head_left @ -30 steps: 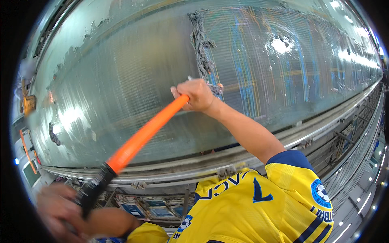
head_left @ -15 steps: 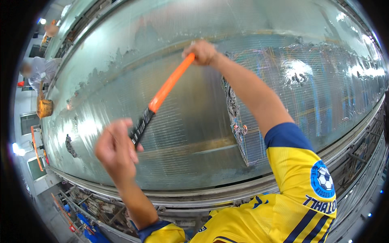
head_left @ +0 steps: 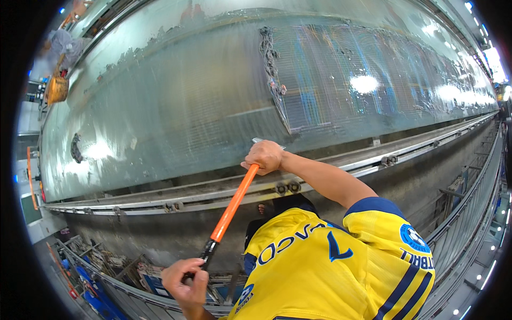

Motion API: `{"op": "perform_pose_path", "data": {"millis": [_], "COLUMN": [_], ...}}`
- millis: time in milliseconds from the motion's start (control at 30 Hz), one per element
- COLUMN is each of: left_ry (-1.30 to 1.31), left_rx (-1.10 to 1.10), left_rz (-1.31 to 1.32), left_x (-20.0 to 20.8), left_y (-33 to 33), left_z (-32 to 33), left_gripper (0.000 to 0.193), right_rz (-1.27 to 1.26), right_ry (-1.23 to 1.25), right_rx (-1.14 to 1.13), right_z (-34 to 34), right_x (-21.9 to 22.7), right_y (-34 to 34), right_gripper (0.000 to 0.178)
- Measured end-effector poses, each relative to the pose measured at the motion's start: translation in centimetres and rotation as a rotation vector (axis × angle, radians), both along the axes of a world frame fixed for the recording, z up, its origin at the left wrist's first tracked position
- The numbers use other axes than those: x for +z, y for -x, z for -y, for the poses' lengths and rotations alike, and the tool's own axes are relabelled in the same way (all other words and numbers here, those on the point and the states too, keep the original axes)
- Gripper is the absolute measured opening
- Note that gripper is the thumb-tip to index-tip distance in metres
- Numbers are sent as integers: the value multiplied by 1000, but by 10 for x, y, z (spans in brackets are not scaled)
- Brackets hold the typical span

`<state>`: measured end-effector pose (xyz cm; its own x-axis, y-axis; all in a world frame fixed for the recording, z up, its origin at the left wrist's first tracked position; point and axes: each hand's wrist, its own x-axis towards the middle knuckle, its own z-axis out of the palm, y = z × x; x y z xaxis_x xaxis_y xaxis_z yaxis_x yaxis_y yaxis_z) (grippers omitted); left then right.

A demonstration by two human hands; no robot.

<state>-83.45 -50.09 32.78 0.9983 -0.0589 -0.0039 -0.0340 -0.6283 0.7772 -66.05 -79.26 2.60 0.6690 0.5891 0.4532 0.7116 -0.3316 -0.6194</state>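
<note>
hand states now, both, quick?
Left hand: closed on the black grip of the orange pole.
Right hand: closed around the orange pole near its far end.

Metal railing (head_left: 477, 208) curves along the lower right, with skinny white strip lights (head_left: 484, 272) glowing past it. There's a stained grey surface (head_left: 144, 234) (floor or wall, honestly can't tell) and a pale wall (head_left: 28, 125) far left.

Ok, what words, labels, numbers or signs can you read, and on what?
I don't copy print, only its place:
Yellow shirt: dark lettering, one large numeral.
Right sleeve: round blue ball badge, its rim text too small; dark lettering below.
Orange-and-black pole: none readable.
</note>
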Motion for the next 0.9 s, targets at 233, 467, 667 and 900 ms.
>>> {"op": "perform_pose_path", "data": {"millis": [233,467,667,900], "left_ry": [-55,182,-4,-494], "left_rx": [-357,-316,-279,-220], "left_rz": [13,66,426,790], "left_x": [57,49,36,16], "left_y": [-36,-133,-246,-354], "left_z": [74,82,101,85], "left_gripper": [40,38,49,20], "right_rz": [67,59,8,55], "right_ry": [-134,-197,-172,-199], "right_rx": [-175,-243,-260,-187], "right_z": [33,45,60,86], "right_x": [11,8,-3,-8], "right_y": [18,-50,-143,-304], "right_gripper": [40,40,30,15]}}
